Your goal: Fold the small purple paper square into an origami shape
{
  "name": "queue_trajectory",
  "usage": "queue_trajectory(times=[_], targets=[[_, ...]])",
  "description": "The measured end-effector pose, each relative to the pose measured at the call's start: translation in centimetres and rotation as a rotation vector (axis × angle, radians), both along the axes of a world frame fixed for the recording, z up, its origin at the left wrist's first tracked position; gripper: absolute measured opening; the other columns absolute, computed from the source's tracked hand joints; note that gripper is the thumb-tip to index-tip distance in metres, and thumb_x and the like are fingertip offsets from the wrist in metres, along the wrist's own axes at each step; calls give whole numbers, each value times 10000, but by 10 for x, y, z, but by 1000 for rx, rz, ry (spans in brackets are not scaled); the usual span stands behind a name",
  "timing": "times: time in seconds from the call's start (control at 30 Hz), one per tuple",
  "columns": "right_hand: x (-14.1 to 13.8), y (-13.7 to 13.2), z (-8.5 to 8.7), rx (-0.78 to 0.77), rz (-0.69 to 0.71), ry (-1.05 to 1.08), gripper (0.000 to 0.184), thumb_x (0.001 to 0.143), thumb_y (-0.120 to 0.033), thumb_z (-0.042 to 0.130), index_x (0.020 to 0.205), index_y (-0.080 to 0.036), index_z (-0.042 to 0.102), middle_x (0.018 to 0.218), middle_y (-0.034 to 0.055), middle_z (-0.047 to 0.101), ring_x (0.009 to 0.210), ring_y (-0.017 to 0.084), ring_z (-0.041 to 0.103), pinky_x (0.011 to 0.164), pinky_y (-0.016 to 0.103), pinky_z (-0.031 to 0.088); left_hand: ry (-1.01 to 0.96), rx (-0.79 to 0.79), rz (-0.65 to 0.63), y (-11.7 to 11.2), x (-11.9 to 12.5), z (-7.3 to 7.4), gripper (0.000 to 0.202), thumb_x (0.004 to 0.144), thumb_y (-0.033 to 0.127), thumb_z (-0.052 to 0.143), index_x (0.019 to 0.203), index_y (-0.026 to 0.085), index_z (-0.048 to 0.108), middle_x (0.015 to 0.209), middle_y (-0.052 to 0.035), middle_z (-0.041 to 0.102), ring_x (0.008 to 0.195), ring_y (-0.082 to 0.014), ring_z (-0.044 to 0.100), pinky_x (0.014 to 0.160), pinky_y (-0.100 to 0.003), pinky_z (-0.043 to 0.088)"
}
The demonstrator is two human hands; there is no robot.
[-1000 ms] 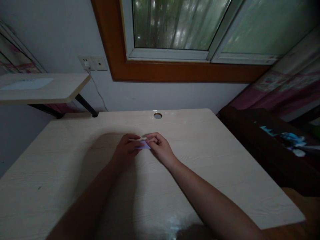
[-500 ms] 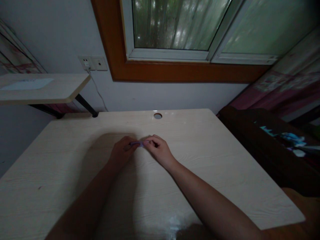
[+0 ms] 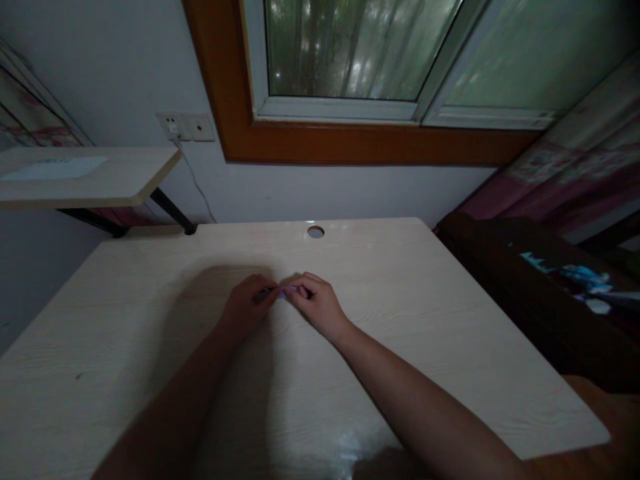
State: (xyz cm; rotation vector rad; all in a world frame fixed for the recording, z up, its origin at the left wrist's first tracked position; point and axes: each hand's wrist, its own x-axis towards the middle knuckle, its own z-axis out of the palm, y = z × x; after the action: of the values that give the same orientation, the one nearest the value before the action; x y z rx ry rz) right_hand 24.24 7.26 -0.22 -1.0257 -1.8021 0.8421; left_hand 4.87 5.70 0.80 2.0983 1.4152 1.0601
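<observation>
A small folded piece of purple paper [image 3: 286, 291] sits between both hands over the middle of a pale wooden desk [image 3: 150, 360]. My left hand [image 3: 247, 307] pinches its left end with curled fingers. My right hand [image 3: 316, 305] pinches its right end, fingers closed round it. Most of the paper is hidden by the fingertips, and only a thin purple strip shows.
A round cable hole [image 3: 315, 231] lies near the desk's far edge. A raised side shelf [image 3: 90, 177] stands at the left with a wall socket [image 3: 186, 126] behind it. A window is above. Dark furniture [image 3: 525, 280] with small blue items borders the desk's right side.
The paper showed as a wider flat purple piece a second ago. It is now narrower and mostly covered, with both hands drawn closer together over it.
</observation>
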Motion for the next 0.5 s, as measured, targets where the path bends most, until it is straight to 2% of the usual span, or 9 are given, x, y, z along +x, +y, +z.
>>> queue_trajectory(times=[0.23, 0.5], targets=[[1, -1, 2, 1, -16, -4, 118, 877, -314, 650, 871, -239, 740, 655, -16, 472, 633, 146, 491, 626, 276, 393, -25, -25, 14, -1, 0, 1, 167, 897, 325, 603, 831, 195, 685, 812, -38, 691, 756, -160, 645, 697, -261, 509], [2, 0, 1, -69, -103, 76, 118, 853, -315, 662, 832, -228, 739, 647, -19, 480, 629, 144, 476, 623, 271, 383, -151, -79, 104, 0, -5, -3, 160, 867, 339, 618, 815, 201, 680, 785, -13, 700, 712, -146, 646, 686, -250, 523]])
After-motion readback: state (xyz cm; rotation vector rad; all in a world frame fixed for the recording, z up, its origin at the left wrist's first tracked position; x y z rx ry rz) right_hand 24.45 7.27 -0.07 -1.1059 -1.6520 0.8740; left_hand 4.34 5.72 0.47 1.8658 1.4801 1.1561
